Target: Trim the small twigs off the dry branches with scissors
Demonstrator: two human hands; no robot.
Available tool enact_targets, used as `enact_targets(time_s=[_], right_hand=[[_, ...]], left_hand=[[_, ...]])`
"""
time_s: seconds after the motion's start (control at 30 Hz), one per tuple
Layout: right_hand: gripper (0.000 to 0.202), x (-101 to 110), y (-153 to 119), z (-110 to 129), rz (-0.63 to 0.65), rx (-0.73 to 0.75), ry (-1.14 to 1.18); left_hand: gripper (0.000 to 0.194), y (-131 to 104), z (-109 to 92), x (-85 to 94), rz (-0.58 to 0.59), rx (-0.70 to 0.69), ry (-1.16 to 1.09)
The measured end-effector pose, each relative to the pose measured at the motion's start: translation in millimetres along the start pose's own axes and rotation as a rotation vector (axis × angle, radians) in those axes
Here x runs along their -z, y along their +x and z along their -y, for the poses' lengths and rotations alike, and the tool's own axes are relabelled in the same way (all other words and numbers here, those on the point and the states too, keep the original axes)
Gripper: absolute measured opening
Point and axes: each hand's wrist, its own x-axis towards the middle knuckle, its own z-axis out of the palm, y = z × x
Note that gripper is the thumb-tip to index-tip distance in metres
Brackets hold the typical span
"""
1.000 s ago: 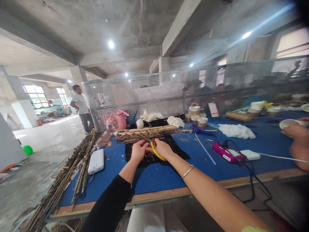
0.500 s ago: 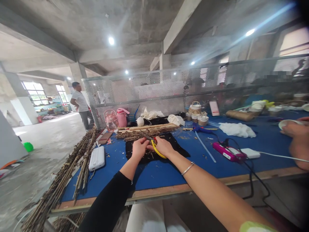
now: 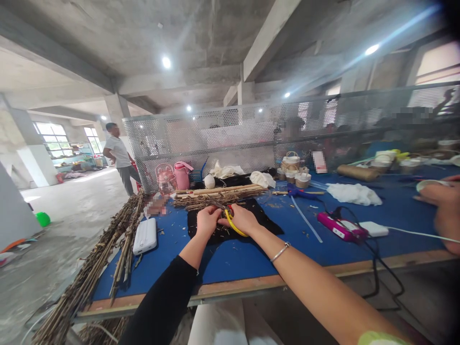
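- Blue counter (image 3: 237,261) across the lower frame, concrete room behind
- Right hand (image 3: 241,220): grip closed around yellow pliers (image 3: 235,227)
- Left hand (image 3: 208,221): fingers bent; hold unclear

No text, label, brand, number or sign can be read. The white and pink card (image 3: 319,163) by the mesh screen is partly pixelated, and no lettering on it can be made out. The flat item (image 3: 157,205) beside the twigs is pixelated too. The magenta box (image 3: 336,227) has small pale marks on its side, too small to read. Any marking on the white power bank (image 3: 144,236) is too faint to tell.
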Motion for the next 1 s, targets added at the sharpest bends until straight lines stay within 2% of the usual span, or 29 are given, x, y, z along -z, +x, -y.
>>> enact_targets(time_s=[0.2,0.37,0.53,0.63,0.73,0.87,1.0], right_hand=[[0.067,-1,0,0,-0.033,0.027,-0.027],[0.063,1,-1,0,0.043,-0.010,0.014],[0.060,-2,1,-2,0.018,-0.031,0.061],[0.058,-3,3,-3,0.010,-0.043,0.092],[0.057,-3,3,-4,0.018,-0.031,0.104],[0.060,-2,2,-5,-0.012,0.054,0.130],[0.061,-2,1,-5,-0.013,0.059,0.121]], left_hand=[[0.025,0,0,1.2,0.009,0.000,0.067],[0.022,-2,-6,2.6,0.006,-0.003,0.038],[0.030,-3,-9,-1.0,0.000,0.133,-0.132],[0.031,-3,-9,-2.7,0.060,0.228,-0.232],[0.028,-4,-11,-2.2,0.109,0.242,-0.272],[0.024,-6,-14,-1.2,0.100,0.247,-0.238],[0.022,-8,-15,-1.6,0.092,0.238,-0.208]])
